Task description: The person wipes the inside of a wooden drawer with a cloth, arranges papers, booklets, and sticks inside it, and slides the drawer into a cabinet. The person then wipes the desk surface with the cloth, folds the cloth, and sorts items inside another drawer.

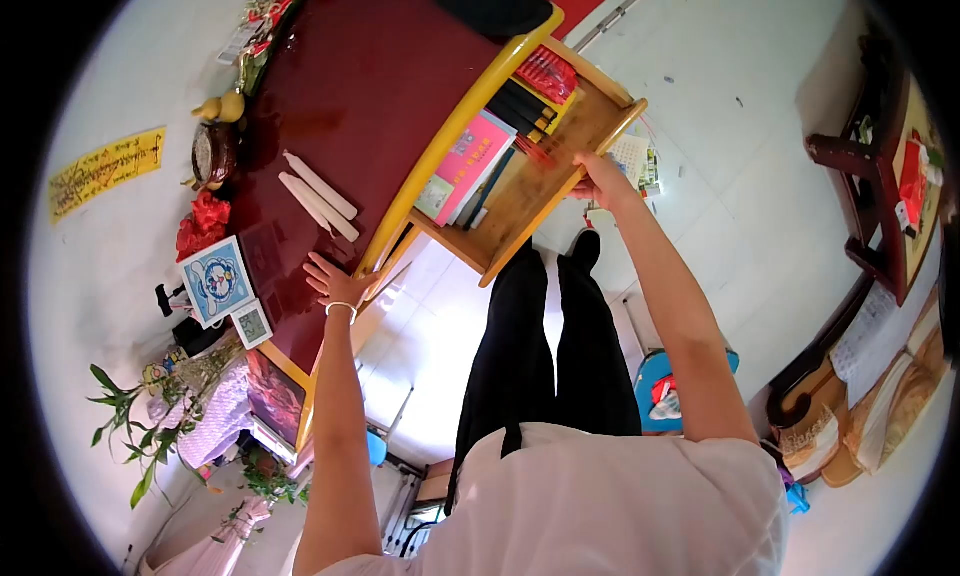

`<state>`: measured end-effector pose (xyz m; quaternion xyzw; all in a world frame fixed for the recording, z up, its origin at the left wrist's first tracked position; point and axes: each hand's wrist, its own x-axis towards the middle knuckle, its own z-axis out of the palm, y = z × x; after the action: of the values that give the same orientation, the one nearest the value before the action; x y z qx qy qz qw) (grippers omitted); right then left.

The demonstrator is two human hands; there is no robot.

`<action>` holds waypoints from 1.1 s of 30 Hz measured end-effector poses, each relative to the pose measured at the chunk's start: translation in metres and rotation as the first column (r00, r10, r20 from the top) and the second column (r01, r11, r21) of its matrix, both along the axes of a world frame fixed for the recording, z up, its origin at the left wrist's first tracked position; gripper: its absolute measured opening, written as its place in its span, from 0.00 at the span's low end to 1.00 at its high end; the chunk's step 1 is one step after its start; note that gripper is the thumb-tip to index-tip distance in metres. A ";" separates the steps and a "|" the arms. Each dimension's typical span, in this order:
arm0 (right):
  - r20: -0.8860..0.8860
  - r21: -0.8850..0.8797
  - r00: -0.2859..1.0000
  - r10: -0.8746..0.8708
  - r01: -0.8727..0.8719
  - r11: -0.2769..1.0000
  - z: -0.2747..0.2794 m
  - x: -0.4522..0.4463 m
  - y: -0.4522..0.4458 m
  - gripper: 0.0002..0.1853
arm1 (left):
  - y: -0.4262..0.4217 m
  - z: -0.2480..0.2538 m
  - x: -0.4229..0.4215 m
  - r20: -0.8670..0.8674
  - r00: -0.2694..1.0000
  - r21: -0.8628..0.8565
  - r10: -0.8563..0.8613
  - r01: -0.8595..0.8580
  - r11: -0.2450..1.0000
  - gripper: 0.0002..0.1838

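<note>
My right hand (602, 183) grips the front edge of a pulled-out wooden drawer (553, 198), its fingers curled over and partly hidden. The drawer holds a pink booklet (477, 161), black sticks or tubes (520, 110), a red packet (547, 74) and thin red-tipped sticks. My left hand (338, 279), with a white band at the wrist, lies spread at the yellow edge of a dark red table (390, 66) and holds nothing. Just beyond it on the tabletop lie several pale, slender tapered sticks (320, 196) that look like candles.
Along the wall stand a blue cartoon picture (216, 281), a small digital clock (251, 323), a brown pot (214, 154) and a plant (140, 431). A blue stool (652, 371) is beside my legs. A dark wooden chair (860, 166) stands at right.
</note>
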<state>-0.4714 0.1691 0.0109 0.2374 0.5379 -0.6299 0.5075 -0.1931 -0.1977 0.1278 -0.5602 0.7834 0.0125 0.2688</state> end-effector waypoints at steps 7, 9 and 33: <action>-0.190 0.111 0.959 -0.208 0.232 0.966 0.043 0.023 -0.001 0.29 | -0.014 0.000 -0.005 0.054 0.997 0.087 0.049 -0.054 0.995 0.77; -0.697 0.261 0.700 -0.152 0.446 0.856 0.057 0.015 -0.009 0.33 | -0.015 0.002 -0.009 0.074 0.995 0.114 0.071 -0.079 0.990 0.77; -0.442 0.382 0.225 0.868 -0.828 0.409 0.113 0.038 -0.068 0.18 | -0.009 0.021 -0.019 0.083 0.991 0.196 0.107 -0.121 0.973 0.74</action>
<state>-0.4332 0.1014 0.1238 -0.2819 0.7250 -0.2722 0.5664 -0.2117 -0.2069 0.1492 -0.5745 0.7345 0.0866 0.3508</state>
